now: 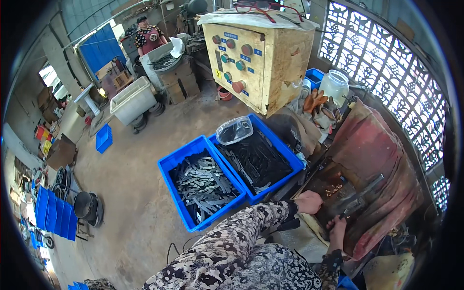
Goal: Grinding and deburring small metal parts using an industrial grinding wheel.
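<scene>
My left hand (309, 202) is closed in a fist at the near left edge of a dark work recess; whatever it holds, if anything, is hidden. Lower and to the right, my right hand (337, 227) has its fingers curled at the near end of a dark metal bar (361, 195). That bar slants up and away to the right across the recess. Between the hands and the back of the recess, a wet-looking brown surface (333, 186) has small orange glints. A stained reddish cloth (374, 145) drapes over the far and right sides.
Two blue crates stand left of my hands: one (166, 166) holds grey metal strips, the other (295, 162) darker strips and a clear plastic tub (234, 130). A yellowed control box (285, 67) with buttons rises beyond. Orange gloves (315, 100) lie near a clear jar (335, 87). A person (149, 36) stands far off.
</scene>
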`<action>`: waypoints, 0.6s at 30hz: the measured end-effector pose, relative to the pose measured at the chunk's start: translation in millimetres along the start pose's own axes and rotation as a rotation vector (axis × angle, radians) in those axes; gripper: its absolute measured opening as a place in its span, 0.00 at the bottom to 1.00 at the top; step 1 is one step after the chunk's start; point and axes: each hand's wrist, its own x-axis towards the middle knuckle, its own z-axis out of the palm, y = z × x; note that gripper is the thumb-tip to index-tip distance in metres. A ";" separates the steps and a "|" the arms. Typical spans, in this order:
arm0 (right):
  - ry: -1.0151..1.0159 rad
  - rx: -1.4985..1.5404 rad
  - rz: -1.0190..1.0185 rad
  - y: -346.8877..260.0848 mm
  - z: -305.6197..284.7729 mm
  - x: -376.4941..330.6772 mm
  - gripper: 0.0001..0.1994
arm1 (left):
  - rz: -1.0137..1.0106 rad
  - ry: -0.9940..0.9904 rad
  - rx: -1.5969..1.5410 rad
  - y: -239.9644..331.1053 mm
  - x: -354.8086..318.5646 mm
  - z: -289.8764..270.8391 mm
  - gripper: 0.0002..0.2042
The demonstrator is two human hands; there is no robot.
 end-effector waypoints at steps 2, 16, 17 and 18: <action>0.152 0.093 0.025 10.6 -20.8 -9.7 0.03 | 0.216 -0.025 0.078 16.5 22.2 27.7 0.09; 0.272 -0.706 -0.141 -15.7 -14.5 12.7 0.05 | 0.039 0.060 -0.015 -37.9 -10.9 -34.4 0.10; 0.292 -0.695 -0.138 -5.2 -26.4 21.5 0.05 | 0.060 0.055 -0.015 -39.4 -10.4 -37.6 0.10; 0.313 -0.762 -0.192 14.4 -42.1 30.0 0.06 | 0.050 0.029 -0.016 -38.1 -10.2 -39.5 0.10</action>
